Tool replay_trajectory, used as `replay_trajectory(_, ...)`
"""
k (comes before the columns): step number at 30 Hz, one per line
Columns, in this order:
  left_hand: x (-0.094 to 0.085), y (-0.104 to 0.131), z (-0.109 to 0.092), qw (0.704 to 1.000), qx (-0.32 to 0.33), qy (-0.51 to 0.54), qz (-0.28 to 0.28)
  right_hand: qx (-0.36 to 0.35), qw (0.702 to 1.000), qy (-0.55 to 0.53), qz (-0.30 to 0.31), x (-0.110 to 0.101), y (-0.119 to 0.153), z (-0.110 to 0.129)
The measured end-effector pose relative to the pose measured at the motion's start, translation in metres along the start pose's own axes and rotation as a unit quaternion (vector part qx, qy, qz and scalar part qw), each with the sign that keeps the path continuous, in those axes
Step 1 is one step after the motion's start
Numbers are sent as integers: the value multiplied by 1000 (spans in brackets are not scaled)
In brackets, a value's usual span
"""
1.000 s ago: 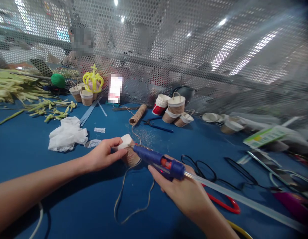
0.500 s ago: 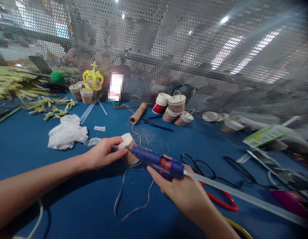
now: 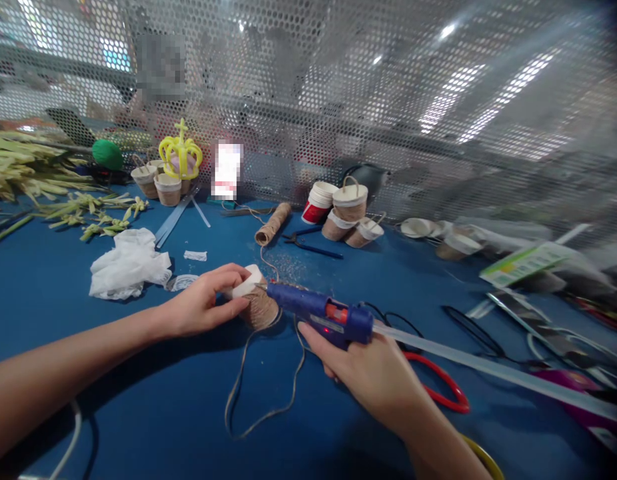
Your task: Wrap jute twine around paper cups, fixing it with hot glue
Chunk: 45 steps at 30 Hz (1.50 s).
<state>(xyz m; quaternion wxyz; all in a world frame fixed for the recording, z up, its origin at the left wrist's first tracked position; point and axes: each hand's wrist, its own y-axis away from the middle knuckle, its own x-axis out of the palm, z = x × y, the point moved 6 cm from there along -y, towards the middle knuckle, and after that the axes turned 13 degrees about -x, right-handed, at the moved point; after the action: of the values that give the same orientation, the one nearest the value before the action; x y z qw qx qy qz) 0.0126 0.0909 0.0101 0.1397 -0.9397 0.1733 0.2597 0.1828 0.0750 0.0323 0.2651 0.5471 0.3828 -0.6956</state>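
My left hand is closed on the white rim of a small paper cup, which lies tilted on its side. Brown twine wraps the cup's body. In my right hand is a blue hot glue gun with a red light lit. A long clear glue stick sticks out of its back. The nozzle points at the cup near the rim; whether it touches, I cannot tell. Loose twine loops from the cup over the blue table, and another strand runs to the twine roll.
Pliers lie behind the cup, near several twine-wrapped cups. White lace is at the left, with a yellow crown behind it. Red-handled scissors and black cables lie at the right. A perforated metal screen closes the back.
The glue gun's nozzle has shifted slightly, showing more of the cup's wrapped side. My left fingers have moved a little on the rim. The whole view has shifted slightly.
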Motion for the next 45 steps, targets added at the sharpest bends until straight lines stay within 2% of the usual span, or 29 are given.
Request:
replay_trajectory(9,0,0,4,1000,-6,-2,-7,18,1000,5,-24,11,3,-4)
replay_trajectory(14,-1,0,4,1000,-12,5,-9,10,1000,-13,-1,3,-3,1)
replay_trajectory(18,-1,0,4,1000,-21,7,-9,92,989,-93,-64,-7,-3,-3)
replay_trajectory(22,-1,0,5,1000,-24,11,-9,164,963,-168,-131,-3,-2,-4)
replay_trajectory(25,0,0,5,1000,-17,11,-8,189,949,-190,-164,-2,-4,-2)
replay_trajectory(30,0,1,4,1000,-3,3,-3,153,967,-172,-111,-8,-7,2)
replay_trajectory(35,-1,1,5,1000,-12,-2,-8,63,994,-72,-43,-2,-2,-1)
replay_trajectory(42,0,0,6,1000,1,0,-4,-15,999,40,15,8,0,0)
replay_trajectory(45,-1,-1,7,1000,3,-3,-9,-39,997,66,4,5,1,2)
